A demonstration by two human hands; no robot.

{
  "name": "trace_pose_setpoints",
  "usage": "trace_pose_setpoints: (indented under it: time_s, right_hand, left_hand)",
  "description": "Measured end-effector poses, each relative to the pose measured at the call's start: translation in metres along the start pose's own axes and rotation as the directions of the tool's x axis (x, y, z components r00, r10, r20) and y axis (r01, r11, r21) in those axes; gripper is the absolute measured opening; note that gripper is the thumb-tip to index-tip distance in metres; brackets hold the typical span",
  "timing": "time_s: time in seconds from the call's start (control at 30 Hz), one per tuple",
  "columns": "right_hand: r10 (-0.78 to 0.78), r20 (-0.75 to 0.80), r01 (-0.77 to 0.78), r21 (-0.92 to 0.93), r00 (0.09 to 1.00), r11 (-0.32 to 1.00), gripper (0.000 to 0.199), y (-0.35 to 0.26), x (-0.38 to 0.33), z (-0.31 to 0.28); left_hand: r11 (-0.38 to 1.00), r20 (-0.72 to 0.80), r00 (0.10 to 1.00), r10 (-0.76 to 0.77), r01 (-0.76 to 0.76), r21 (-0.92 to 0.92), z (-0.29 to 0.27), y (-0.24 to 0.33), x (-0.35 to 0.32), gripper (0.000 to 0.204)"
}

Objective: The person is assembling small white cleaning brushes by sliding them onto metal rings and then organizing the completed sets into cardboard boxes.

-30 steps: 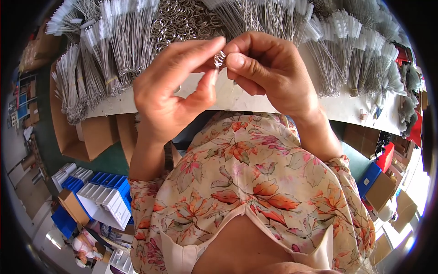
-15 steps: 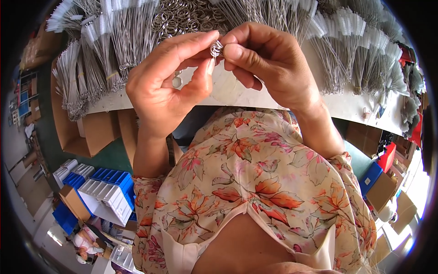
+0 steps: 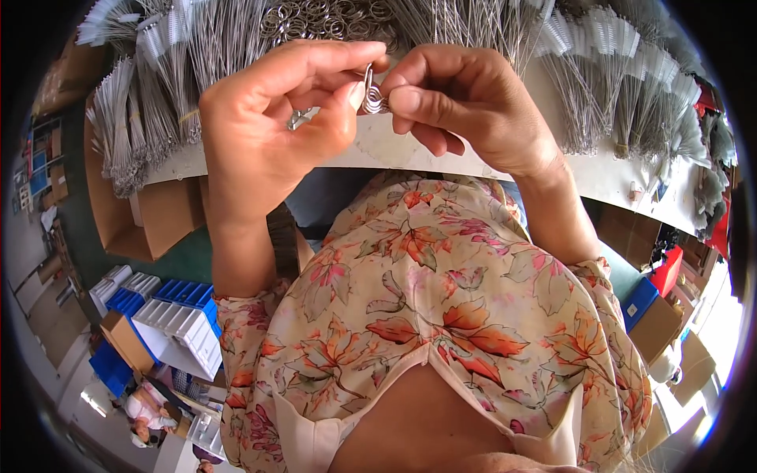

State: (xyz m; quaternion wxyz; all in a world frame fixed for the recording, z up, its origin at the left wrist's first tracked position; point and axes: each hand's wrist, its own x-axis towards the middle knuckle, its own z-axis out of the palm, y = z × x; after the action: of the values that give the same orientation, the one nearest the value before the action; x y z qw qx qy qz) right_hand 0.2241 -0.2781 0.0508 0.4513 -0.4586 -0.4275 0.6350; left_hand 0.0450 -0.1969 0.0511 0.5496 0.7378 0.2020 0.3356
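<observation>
Close together above the table edge, both my hands pinch at a key ring (image 3: 368, 77), a shiny metal split ring seen nearly edge-on. The thumb and index finger of my left hand (image 3: 276, 118) hold it from the left. Several small wire loops (image 3: 374, 101) gather at its lower part, and my right hand (image 3: 465, 102) pinches them between thumb and bent fingers. What the loops belong to is hidden behind the right fingers. Another piece of shiny metal (image 3: 298, 118) shows beside the left palm, partly covered by the thumb.
Loose metal rings (image 3: 323, 20) lie in a pile beyond my hands. Bundles of wire-handled brushes (image 3: 146, 118) cover the left of the white table (image 3: 410, 150), with more brushes (image 3: 631, 87) on the right. Cardboard boxes (image 3: 150, 221) and plastic crates (image 3: 177, 331) stand lower left; a person (image 3: 150, 410) is farther off.
My left hand has shifted a little left and turned. The ring now stands up edge-on, with the loops hanging lower on it. My right hand keeps its pinch.
</observation>
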Motion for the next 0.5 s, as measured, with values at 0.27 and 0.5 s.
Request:
trace_pose_setpoints:
  time_s: [0.27,0.5]
  right_hand:
    - [-0.370,-0.139,0.234,-0.565,0.918,0.792,0.008,0.054,0.010,0.010]
    - [-0.535,0.296,0.424,-0.896,0.792,0.131,0.022,0.107,0.012,0.024]
  left_hand:
    - [0.920,0.091,0.918,-0.387,0.391,-0.031,-0.017,-0.022,-0.001,0.028]
    - [0.652,-0.411,0.892,-0.188,0.427,0.627,-0.110,-0.064,0.049,0.018]
